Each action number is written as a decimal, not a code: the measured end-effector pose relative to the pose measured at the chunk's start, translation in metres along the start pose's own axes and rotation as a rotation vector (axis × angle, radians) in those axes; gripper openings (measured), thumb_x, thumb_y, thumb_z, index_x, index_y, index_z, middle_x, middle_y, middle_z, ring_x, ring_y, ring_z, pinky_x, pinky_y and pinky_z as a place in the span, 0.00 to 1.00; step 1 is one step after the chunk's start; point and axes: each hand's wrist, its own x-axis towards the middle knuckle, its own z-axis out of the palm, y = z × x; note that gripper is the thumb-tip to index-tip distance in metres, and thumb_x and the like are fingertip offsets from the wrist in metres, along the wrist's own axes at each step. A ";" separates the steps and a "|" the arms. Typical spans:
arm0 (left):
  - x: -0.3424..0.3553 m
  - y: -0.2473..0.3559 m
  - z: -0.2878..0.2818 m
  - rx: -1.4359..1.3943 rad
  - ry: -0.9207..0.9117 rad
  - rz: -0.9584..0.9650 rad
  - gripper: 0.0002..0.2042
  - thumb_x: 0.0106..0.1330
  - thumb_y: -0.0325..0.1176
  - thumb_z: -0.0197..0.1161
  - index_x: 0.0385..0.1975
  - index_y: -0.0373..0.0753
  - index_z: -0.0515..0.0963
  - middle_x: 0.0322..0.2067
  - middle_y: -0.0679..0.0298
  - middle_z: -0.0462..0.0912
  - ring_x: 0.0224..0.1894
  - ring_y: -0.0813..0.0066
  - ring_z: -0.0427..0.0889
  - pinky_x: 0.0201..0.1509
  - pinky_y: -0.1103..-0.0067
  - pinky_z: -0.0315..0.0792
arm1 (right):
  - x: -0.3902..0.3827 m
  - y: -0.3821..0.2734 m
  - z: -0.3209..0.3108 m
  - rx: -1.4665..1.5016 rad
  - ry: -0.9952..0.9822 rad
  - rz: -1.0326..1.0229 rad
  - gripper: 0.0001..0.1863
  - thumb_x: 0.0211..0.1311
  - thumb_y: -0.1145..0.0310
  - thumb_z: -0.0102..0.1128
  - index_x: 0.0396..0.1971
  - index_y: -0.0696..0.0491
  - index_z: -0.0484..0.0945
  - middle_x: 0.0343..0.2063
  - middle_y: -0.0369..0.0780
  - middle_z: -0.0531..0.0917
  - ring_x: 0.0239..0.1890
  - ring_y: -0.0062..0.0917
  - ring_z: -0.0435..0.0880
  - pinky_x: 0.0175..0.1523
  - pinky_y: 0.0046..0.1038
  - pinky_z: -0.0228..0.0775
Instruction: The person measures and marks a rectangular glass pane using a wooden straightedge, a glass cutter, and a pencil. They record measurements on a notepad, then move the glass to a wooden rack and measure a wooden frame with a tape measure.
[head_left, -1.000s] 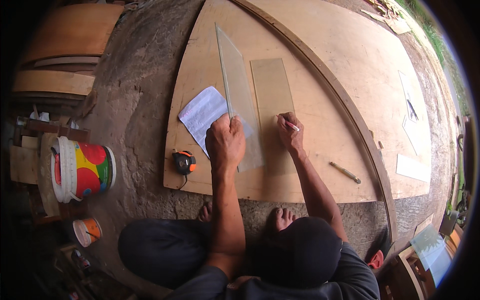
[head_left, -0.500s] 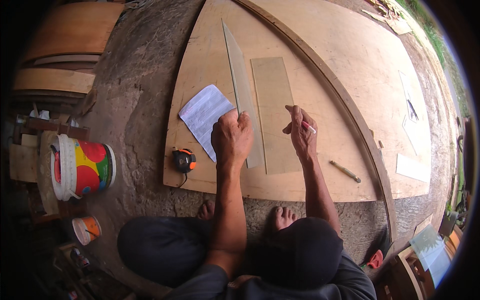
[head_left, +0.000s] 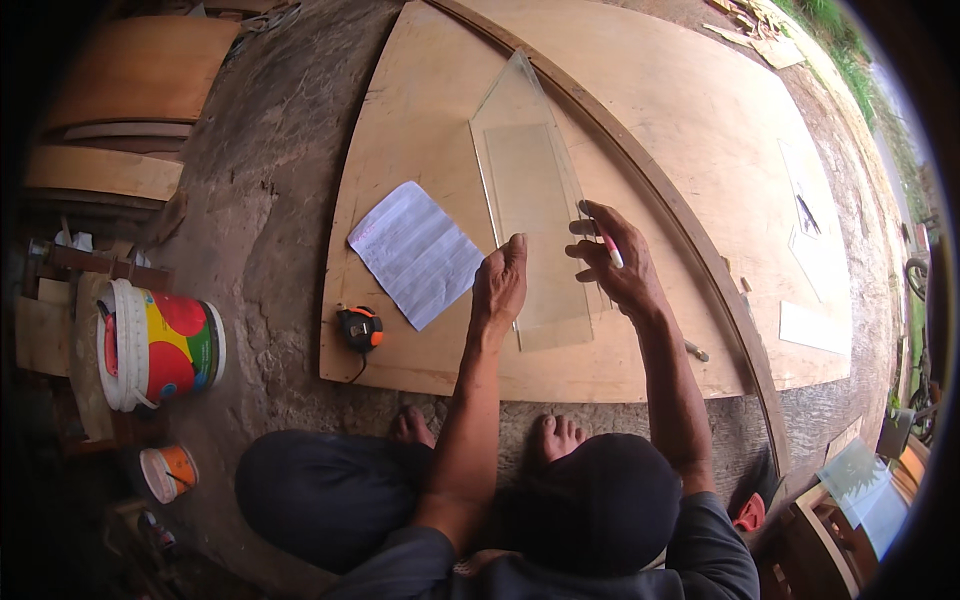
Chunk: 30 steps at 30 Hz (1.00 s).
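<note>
A clear glass pane (head_left: 512, 95) with a pointed far end is tilted over the board, its left edge pinched by my left hand (head_left: 499, 285). Under it, a rectangular glass strip (head_left: 556, 335) lies flat and shows through. My right hand (head_left: 622, 262) is beside the pane's right edge, fingers partly spread, with a red and white pen (head_left: 612, 251) tucked between them. Whether those fingertips touch the glass, I cannot tell. To the left of my left hand lies a creased sheet of paper (head_left: 415, 255) with writing.
The plywood board (head_left: 700, 100) carries a long wooden strip (head_left: 640, 160), a black and orange tape measure (head_left: 360, 328) and a small rod-like tool (head_left: 696, 350), partly hidden by my forearm. Glass offcuts (head_left: 815, 328) lie right. A colourful bucket (head_left: 165, 345) stands left on the floor.
The pointed pane has turned from nearly edge-on to flatter, now over the rectangular strip. My left hand moved right; my right hand shifted slightly right, fingers more spread, still with the pen.
</note>
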 end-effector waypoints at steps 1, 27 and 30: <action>0.003 -0.011 0.003 0.028 0.057 0.056 0.32 0.76 0.56 0.45 0.59 0.28 0.73 0.53 0.48 0.81 0.51 0.60 0.80 0.56 0.70 0.73 | 0.001 0.004 -0.006 0.032 0.041 0.074 0.30 0.64 0.71 0.55 0.66 0.57 0.65 0.53 0.49 0.79 0.48 0.36 0.86 0.43 0.34 0.84; 0.012 -0.068 0.009 -0.096 0.119 -0.074 0.22 0.75 0.34 0.48 0.63 0.26 0.68 0.61 0.45 0.74 0.64 0.58 0.72 0.69 0.71 0.64 | 0.000 0.183 -0.026 -0.497 0.482 -0.008 0.23 0.66 0.68 0.52 0.60 0.56 0.73 0.44 0.52 0.84 0.47 0.39 0.85 0.54 0.37 0.76; 0.015 -0.071 0.007 -0.175 0.117 -0.149 0.23 0.76 0.35 0.51 0.65 0.28 0.67 0.60 0.52 0.76 0.60 0.68 0.75 0.65 0.75 0.66 | -0.007 0.179 -0.019 -0.596 0.544 -0.114 0.20 0.65 0.72 0.53 0.57 0.54 0.75 0.42 0.51 0.83 0.45 0.42 0.84 0.51 0.40 0.75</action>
